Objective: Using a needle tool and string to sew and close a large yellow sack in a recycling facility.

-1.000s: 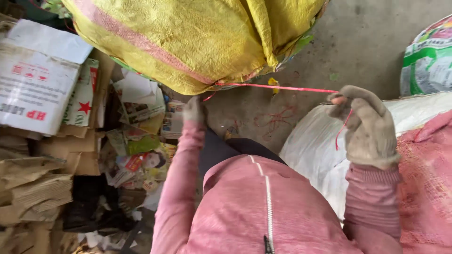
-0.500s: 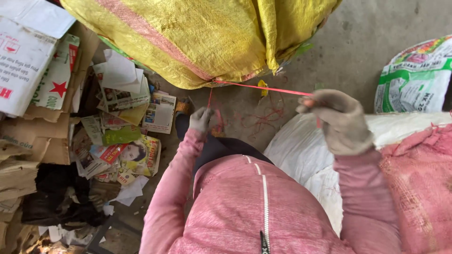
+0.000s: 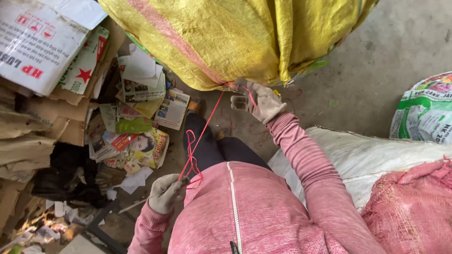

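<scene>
Item, as I read it from the head camera: red plastic twine (image 3: 203, 127), one length, running taut on a diagonal from the lower edge of the yellow woven sack (image 3: 226, 37) down to my left hand (image 3: 165, 192). Left hand, gloved, clenched on the twine low beside the pink jacket (image 3: 245, 216), with slack loops of the same twine hanging just above the fist. Right hand (image 3: 261, 101), gloved, raised to the sack's underside, fingers pinched around the twine's upper end where it meets the sack; a short red strand crosses the glove. The twine thus lies between the two grips, upper end at the right, lower end at the left. Surroundings: flattened cardboard (image 3: 33, 51) and loose magazines (image 3: 141, 141) to the left, white sack (image 3: 376, 160) and pink mesh sack (image 3: 414, 207) to the right, all on a concrete floor (image 3: 376, 61).
</scene>
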